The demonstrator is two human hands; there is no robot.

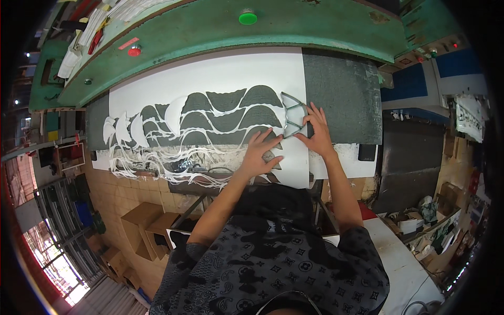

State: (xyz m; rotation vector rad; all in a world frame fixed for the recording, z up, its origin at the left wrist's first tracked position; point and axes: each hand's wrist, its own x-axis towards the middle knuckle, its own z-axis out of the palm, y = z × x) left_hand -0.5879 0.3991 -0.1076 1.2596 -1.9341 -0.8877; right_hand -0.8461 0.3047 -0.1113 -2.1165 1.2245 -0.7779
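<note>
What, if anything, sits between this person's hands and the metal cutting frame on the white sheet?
Nothing visible does. The right hand already rests on the metal cutting frame, and the left hand lies flat on the white sheet just beside it, with only bare sheet between.

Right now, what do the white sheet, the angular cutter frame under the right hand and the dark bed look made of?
White sheet: probably thin foam or paper-like stock, matte; its leftover strips curl limply. Cutter frame: likely steel strip, grey with a dull sheen, thin walls. Dark bed: seemingly a rubbery or plastic pad, with a speckled matte surface. Right hand rests on the frame.
</note>
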